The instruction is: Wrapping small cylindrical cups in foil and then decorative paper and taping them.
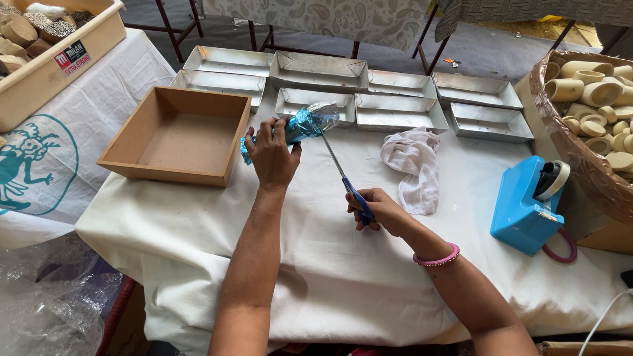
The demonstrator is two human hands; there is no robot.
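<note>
While the left hand clamps its grip around a shiny blue foil-wrapped roll, holding it up off the white cloth-covered desk just right of the shallow brown cardboard box, the right hand has its fingers closed through the blue handles of long steel scissors. Those blades slant up and to the far side until the tips meet the silvery right end of the roll, which seems held out sideways so that the end is free for the blades. Whether the blades are apart or together at the foil is hard to tell. Beyond the hands lie two rows of empty rectangular metal trays. A crumpled white rag rests just right of the scissors, and further right stands a blue tape dispenser. At the right edge a wrapped basket of pale round pieces is cut off, as is the cream plastic tub at far left.
</note>
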